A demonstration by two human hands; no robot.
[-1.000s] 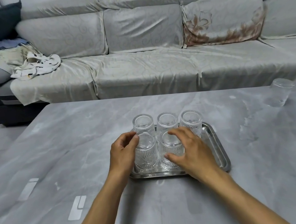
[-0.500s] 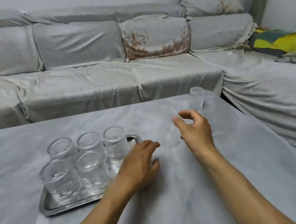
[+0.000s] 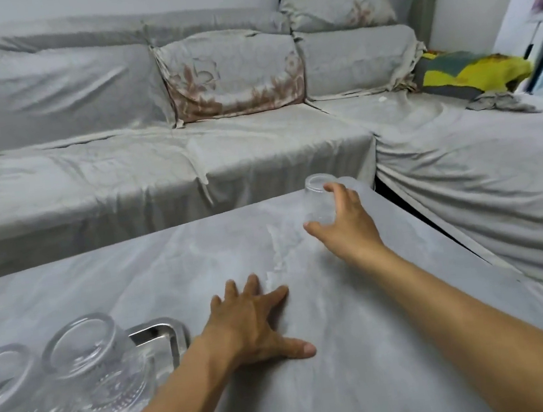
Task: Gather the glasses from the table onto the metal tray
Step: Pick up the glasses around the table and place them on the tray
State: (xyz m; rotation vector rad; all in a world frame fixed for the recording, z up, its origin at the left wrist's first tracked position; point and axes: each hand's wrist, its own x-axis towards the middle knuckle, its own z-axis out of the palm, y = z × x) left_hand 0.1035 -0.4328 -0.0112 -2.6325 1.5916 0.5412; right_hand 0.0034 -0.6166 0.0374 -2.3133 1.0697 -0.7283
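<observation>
A lone clear glass (image 3: 320,201) is seen standing near the far right corner of the grey marbled table (image 3: 368,348), close to the edge that faces the covered sofa (image 3: 154,166); the right hand (image 3: 347,227) is wrapped around its right side, with the thumb at the base and the fingers curled near the rim, so a grasp on the glass is shown, though whether it is lifted cannot be told. The left hand (image 3: 253,324) is laid flat on the table with fingers spread and released, nothing being held. The metal tray (image 3: 167,333) is seen at lower left, just beside the left wrist; blurred ribbed glasses (image 3: 90,364) are stood on it.
</observation>
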